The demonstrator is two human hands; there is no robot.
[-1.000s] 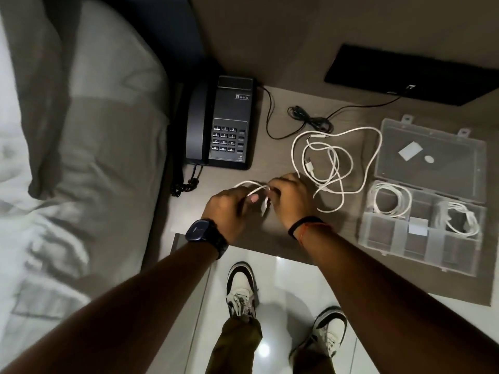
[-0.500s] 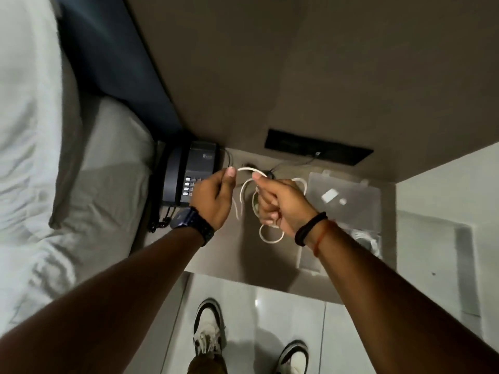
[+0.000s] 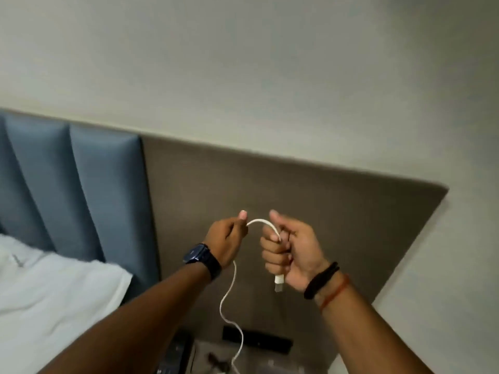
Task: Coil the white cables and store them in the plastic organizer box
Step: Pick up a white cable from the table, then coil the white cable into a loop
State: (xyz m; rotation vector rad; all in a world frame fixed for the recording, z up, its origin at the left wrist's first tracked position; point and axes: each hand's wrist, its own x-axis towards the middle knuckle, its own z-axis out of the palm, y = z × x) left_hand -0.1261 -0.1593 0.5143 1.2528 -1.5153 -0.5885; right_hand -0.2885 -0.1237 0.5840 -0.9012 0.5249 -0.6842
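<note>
I hold a white cable (image 3: 262, 222) up in front of the brown wall panel. My right hand (image 3: 287, 253) grips its end in a fist, and the USB plug (image 3: 279, 282) sticks out below the fist. My left hand (image 3: 229, 240) pinches the cable a short arc away. From the left hand the cable hangs down in a wavy line (image 3: 228, 298) to the bedside table at the bottom edge. The plastic organizer box is out of view.
A dark phone (image 3: 176, 354) shows partly at the bottom edge, with a black wall panel (image 3: 256, 338) beside it. A blue padded headboard (image 3: 81, 195) and white bedding (image 3: 54, 287) fill the left side.
Both hands lifted the cable off the table and raised it high. The view tilted up, so the table and box dropped out of sight. The plug end now hangs from my right fist.
</note>
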